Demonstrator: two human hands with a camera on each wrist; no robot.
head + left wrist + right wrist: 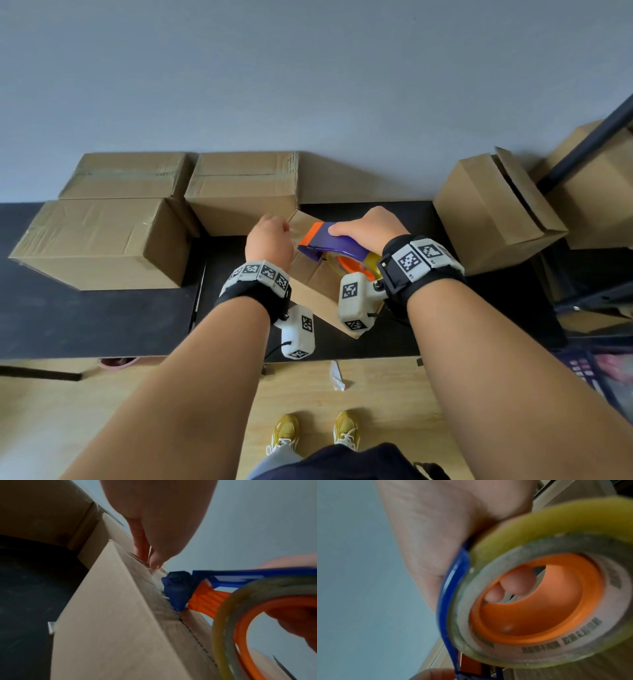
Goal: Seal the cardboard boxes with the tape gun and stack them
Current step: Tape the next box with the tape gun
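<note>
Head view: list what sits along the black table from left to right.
Front-left sealed box → box behind the hands → left hand → tape gun → right hand → open-flapped box.

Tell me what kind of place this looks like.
Probably a packing or storeroom area: cardboard boxes sit on a low black platform against a bare wall, and the right hand holds a tape gun.

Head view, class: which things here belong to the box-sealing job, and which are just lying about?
Job: tape gun, right hand, left hand, box being taped, other boxes.
Lying about: paper scrap on floor, pink roll.
</note>
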